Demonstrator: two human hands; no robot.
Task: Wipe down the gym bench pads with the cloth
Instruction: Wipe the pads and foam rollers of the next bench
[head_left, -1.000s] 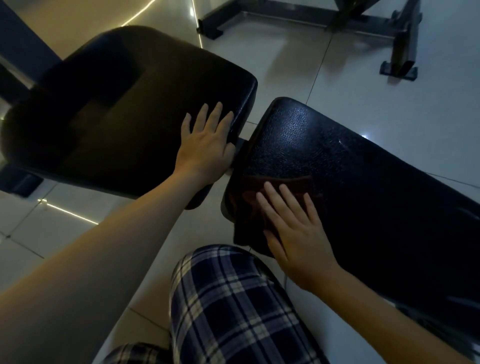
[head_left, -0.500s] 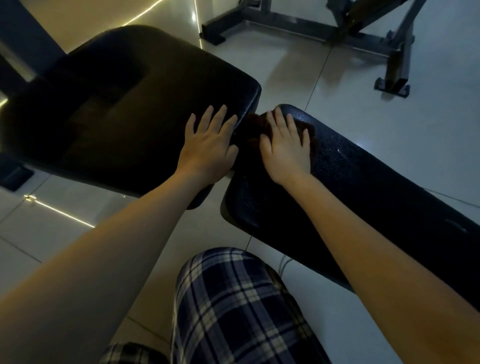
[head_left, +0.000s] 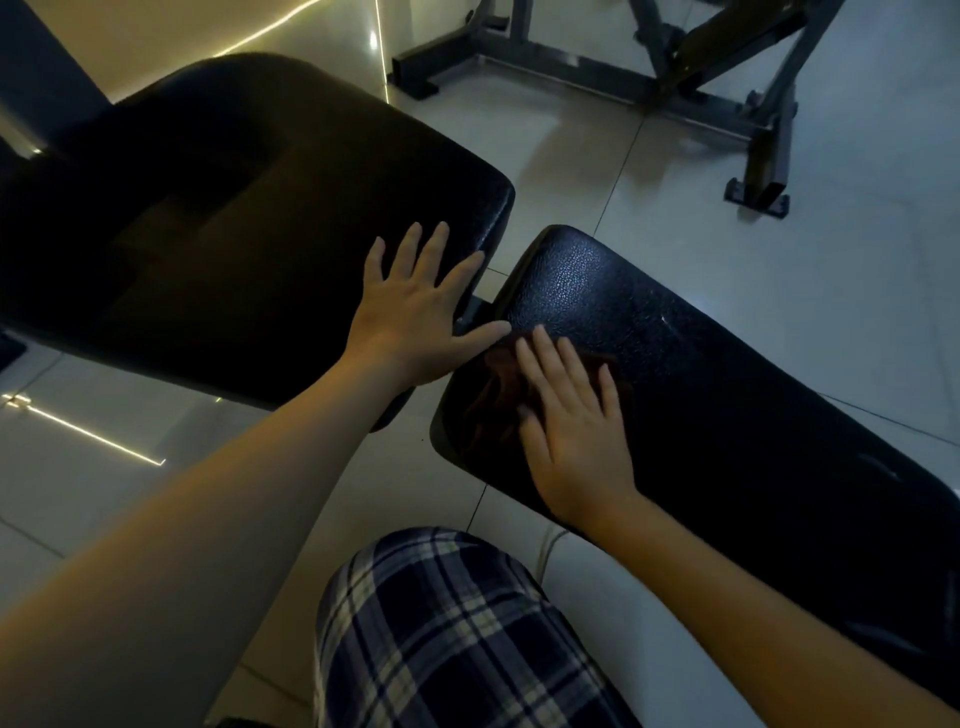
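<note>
The left hand (head_left: 415, 317) lies flat on the left pad (head_left: 234, 234), near its corner, with fingers straight and spread. It holds nothing. The right hand (head_left: 576, 431) is flat too, and its straight fingers press down on the cloth (head_left: 491, 410) (dark reddish-brown, hard to see). The cloth lies on the near end of the right pad (head_left: 727, 395), partly under the hand. A checked trouser leg (head_left: 441, 634) shows below. A metal frame (head_left: 675, 88) stands on the floor (head_left: 857, 234) behind.
</note>
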